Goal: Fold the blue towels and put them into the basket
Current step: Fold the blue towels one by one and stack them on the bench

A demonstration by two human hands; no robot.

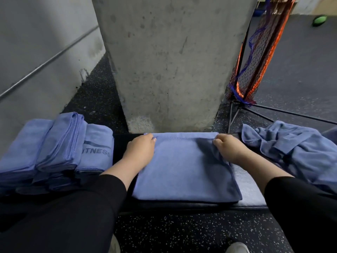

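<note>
**Both hands at the far corners of a half-folded blue towel**

A blue towel (184, 170) lies folded flat on a dark padded bench (251, 199), directly in front of a concrete pillar (169, 66). It forms a neat, roughly square pad with a smooth nap; a stitched hem runs along its far edge, and a few soft creases fan out from the far right corner. The left hand (141, 148) grips the far left corner with curled fingers, and the right hand (228, 147) pinches the far right corner, bunching the cloth slightly. The two hands sit well apart, a towel's width between them.

To the left stands a stack of folded blue towels (60, 148), one printed with partly hidden lettering. To the right lies a crumpled heap of unfolded blue towels (295, 150). Behind that heap hangs an orange and blue mesh net (255, 57) on a dark metal frame.
</note>
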